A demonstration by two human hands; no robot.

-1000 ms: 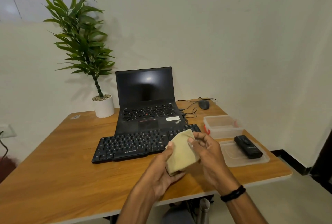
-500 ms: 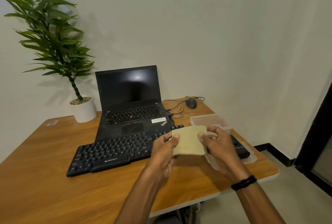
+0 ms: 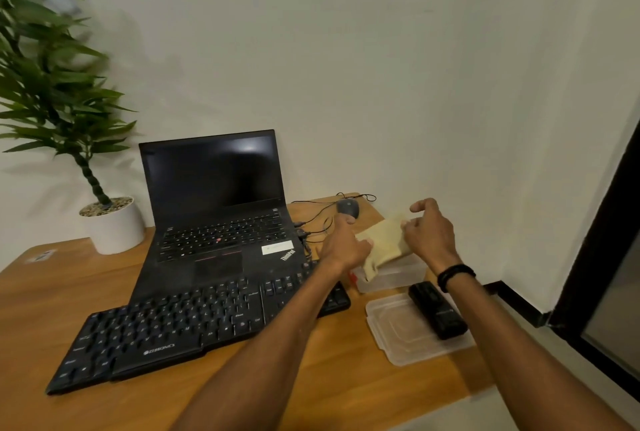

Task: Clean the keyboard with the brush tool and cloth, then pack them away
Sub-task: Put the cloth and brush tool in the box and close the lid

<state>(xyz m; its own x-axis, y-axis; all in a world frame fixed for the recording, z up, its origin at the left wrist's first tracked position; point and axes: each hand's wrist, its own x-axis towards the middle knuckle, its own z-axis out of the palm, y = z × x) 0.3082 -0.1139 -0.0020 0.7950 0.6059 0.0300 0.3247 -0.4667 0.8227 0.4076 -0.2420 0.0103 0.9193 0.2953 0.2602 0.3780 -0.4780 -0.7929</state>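
Wooden desk point(image 3: 346, 378) against a plain white wall point(image 3: 381, 67); open laptop point(image 3: 214, 188) with a dark screen, potted plant point(image 3: 52, 84) at left, wired mouse point(image 3: 348, 208) at the back. The black keyboard point(image 3: 194, 323) lies in front of the laptop, untouched. Both hands are over the clear plastic box point(image 3: 398, 275) at the desk's right. The left hand point(image 3: 343, 243) grips the left edge of the yellow cloth point(image 3: 384, 243). The right hand point(image 3: 429, 233) pinches its right edge with one finger lifted clear. The cloth hangs between them, its lower corner drooping against the box's near rim. The brush tool point(image 3: 437, 309) lies on the loose lid point(image 3: 405, 337) just in front of the box. Judged step: packing away, cloth first. The next move calls for lowering the cloth fully inside the rim and letting go, then adding the brush tool and fitting the lid. A draped corner could foul the lid.
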